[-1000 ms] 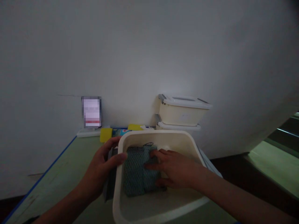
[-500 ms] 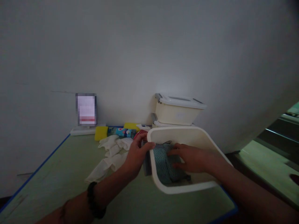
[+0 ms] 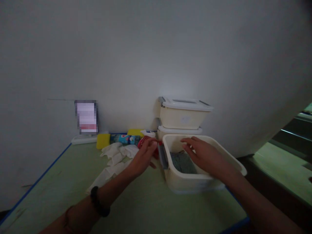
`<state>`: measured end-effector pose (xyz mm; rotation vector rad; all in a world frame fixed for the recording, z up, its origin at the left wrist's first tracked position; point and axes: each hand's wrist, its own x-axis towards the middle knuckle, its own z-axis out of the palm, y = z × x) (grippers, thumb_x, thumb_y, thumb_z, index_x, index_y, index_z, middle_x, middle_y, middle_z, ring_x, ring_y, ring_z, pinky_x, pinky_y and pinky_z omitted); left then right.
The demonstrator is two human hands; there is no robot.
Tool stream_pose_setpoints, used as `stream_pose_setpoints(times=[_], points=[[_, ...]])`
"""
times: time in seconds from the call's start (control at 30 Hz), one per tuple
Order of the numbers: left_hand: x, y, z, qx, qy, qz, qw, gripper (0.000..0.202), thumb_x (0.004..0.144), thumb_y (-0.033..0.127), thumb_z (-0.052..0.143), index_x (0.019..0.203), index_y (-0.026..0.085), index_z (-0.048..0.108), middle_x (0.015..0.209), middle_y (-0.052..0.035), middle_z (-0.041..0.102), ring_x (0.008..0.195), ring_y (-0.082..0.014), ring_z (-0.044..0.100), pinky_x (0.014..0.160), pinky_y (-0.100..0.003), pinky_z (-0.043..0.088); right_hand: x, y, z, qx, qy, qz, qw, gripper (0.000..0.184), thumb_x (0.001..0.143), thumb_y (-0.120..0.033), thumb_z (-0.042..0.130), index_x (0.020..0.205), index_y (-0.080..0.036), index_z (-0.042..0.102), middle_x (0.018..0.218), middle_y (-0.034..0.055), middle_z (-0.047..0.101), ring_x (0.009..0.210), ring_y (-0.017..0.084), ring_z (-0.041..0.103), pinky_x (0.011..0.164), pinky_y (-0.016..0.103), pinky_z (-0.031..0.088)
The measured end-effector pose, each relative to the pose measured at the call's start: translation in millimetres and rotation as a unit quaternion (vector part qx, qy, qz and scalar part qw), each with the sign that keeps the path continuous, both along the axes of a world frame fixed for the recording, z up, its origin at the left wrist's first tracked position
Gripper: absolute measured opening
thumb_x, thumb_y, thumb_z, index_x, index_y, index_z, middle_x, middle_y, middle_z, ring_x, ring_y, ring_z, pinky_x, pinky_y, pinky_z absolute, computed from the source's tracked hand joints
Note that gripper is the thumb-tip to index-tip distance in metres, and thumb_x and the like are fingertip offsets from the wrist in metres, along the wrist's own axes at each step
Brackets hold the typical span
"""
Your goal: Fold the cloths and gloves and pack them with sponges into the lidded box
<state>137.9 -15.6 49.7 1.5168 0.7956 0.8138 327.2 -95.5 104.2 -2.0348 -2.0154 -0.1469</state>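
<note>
An open cream plastic bin rests on the green table near its right edge. A folded teal mesh cloth lies inside it. My right hand hovers over the bin with fingers spread, holding nothing. My left hand is just left of the bin with loosely curved fingers, beside its grey latch and a red object. It grips nothing that I can see.
Two lidded cream bins are stacked against the wall behind the open one. White gloves, yellow sponges, a blue-labelled bottle and a blurred sign lie at the back. Blue tape edges the table.
The bin was tilted and held up by my left hand on its rim; it now sits flat on the table. My right hand has lifted off the cloth. My left hand has let go.
</note>
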Motion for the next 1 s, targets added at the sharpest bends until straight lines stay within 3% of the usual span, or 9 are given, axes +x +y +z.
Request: stream_pose_setpoints(times=[0.1, 0.2, 0.27, 0.37, 0.5, 0.63, 0.77, 0.9, 1.0], points=[[-39.9, 8.4, -10.0, 0.198, 0.116, 0.046, 0.972, 0.037, 0.082, 0.037, 0.042, 0.112, 0.017, 0.043, 0.095, -0.0085, 0.054, 0.079, -0.0186, 0.056, 0.056, -0.03, 0.05, -20.4, 2.3, 8.4, 0.047, 0.033, 0.031, 0.998, 0.032, 0.088, -0.028, 0.034, 0.11, -0.017, 0.055, 0.101, 0.0087, 0.06, 0.092, 0.021, 0.056, 0.082, 0.035, 0.042], [-84.8, 19.7, -27.4, 0.407, 0.246, 0.075, 0.877, 0.028, 0.081, 0.03, 0.045, 0.105, 0.019, 0.052, 0.106, -0.0097, 0.051, 0.098, -0.023, 0.05, 0.084, -0.042, 0.044, -46.1, 7.5, 14.5, 0.061, 0.061, 0.076, 0.993, 0.031, 0.087, -0.029, 0.037, 0.111, -0.019, 0.053, 0.103, 0.0071, 0.058, 0.093, 0.02, 0.054, 0.082, 0.033, 0.042], [-111.2, 26.1, -40.7, 0.469, 0.306, 0.1, 0.822, 0.027, 0.081, 0.029, 0.045, 0.104, 0.02, 0.055, 0.107, -0.0099, 0.051, 0.102, -0.0252, 0.048, 0.089, -0.046, 0.04, -64.5, 12.3, 18.4, 0.069, 0.052, 0.094, 0.992, 0.031, 0.086, -0.03, 0.039, 0.112, -0.019, 0.053, 0.102, 0.0076, 0.058, 0.095, 0.021, 0.052, 0.082, 0.035, 0.042], [-137.3, 31.0, -59.0, 0.49, 0.349, 0.117, 0.79, 0.031, 0.082, 0.031, 0.043, 0.11, 0.02, 0.052, 0.112, -0.0103, 0.051, 0.107, -0.0251, 0.045, 0.091, -0.045, 0.039, -94.9, 20.0, 21.2, 0.075, 0.024, 0.119, 0.99, 0.029, 0.086, -0.029, 0.041, 0.108, -0.018, 0.056, 0.098, 0.0086, 0.057, 0.094, 0.021, 0.051, 0.082, 0.036, 0.042], [-145.8, 31.6, -74.8, 0.466, 0.37, 0.09, 0.799, 0.037, 0.083, 0.03, 0.041, 0.117, 0.017, 0.047, 0.118, -0.0117, 0.05, 0.111, -0.0244, 0.043, 0.093, -0.043, 0.038, -141.3, 31.3, -2.2, 0.065, -0.023, 0.159, 0.985, 0.023, 0.085, -0.021, 0.042, 0.096, -0.015, 0.061, 0.094, 0.0104, 0.057, 0.093, 0.022, 0.05, 0.082, 0.037, 0.041], [-145.0, 32.2, -74.4, 0.418, 0.377, 0.071, 0.823, 0.036, 0.081, 0.029, 0.044, 0.113, 0.014, 0.051, 0.114, -0.0129, 0.053, 0.108, -0.0245, 0.045, 0.093, -0.043, 0.037, -173.1, 46.2, -64.9, 0.023, -0.009, 0.163, 0.986, 0.022, 0.083, -0.018, 0.042, 0.095, -0.015, 0.06, 0.092, 0.0108, 0.058, 0.089, 0.023, 0.051, 0.076, 0.038, 0.043], [-148.8, 35.9, -62.0, 0.373, 0.358, 0.051, 0.854, 0.025, 0.079, 0.026, 0.048, 0.101, 0.018, 0.057, 0.107, -0.0091, 0.057, 0.101, -0.0232, 0.049, 0.089, -0.041, 0.039, -173.6, 59.0, -115.0, 0.021, 0.095, 0.163, 0.982, 0.021, 0.084, -0.022, 0.041, 0.096, -0.016, 0.058, 0.095, 0.0113, 0.056, 0.091, 0.023, 0.049, 0.08, 0.04, 0.042], [-151.2, 41.1, -55.2, 0.319, 0.311, 0.077, 0.892, 0.017, 0.082, 0.028, 0.044, 0.085, 0.019, 0.059, 0.091, -0.0065, 0.061, 0.091, -0.0203, 0.054, 0.083, -0.035, 0.043, -163.3, 64.8, -124.7, 0.028, 0.178, 0.179, 0.967, 0.016, 0.083, -0.022, 0.042, 0.09, -0.017, 0.056, 0.091, 0.0098, 0.054, 0.088, 0.023, 0.05, 0.079, 0.04, 0.044], [-150.8, 42.6, -56.7, 0.294, 0.281, 0.104, 0.908, 0.018, 0.082, 0.028, 0.043, 0.088, 0.019, 0.057, 0.093, -0.0067, 0.06, 0.091, -0.0195, 0.054, 0.082, -0.034, 0.043, -159.7, 66.9, -122.6, 0.05, 0.233, 0.163, 0.957, 0.021, 0.082, -0.021, 0.043, 0.101, -0.017, 0.052, 0.102, 0.0112, 0.05, 0.093, 0.022, 0.051, 0.081, 0.04, 0.044]])
